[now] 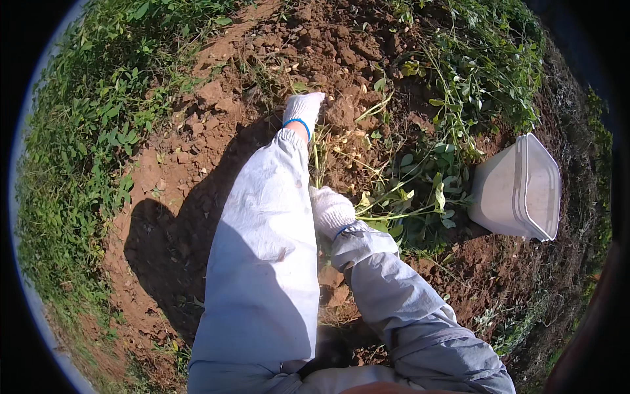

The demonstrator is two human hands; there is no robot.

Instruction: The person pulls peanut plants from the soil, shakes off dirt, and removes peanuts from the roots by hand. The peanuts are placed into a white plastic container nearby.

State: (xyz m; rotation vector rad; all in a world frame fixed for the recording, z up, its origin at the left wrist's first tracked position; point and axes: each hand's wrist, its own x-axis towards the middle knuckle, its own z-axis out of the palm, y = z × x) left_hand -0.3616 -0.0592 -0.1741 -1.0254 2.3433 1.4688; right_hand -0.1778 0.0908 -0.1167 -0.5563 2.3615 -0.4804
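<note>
My left hand (304, 109), in a white knit glove with a blue cuff edge, reaches out over the soil beside dry stems and roots. Its fingertips face away from me, so any grip is hidden. Nearer to me, my right hand (333, 211), gloved the same way, is closed around the stems of an uprooted peanut plant (393, 209). Leafy stalks stick out to the right of that hand. Pale peanut pods (347, 145) hang among roots just beyond it, to the right of my left hand.
A white plastic bucket (497, 189) lies tipped on its side at the right, its mouth facing right. Leafy plants (93, 133) line the left, and more cut or pulled greenery (472, 79) lies at upper right. Clods of reddish soil (339, 49) cover the ground ahead.
</note>
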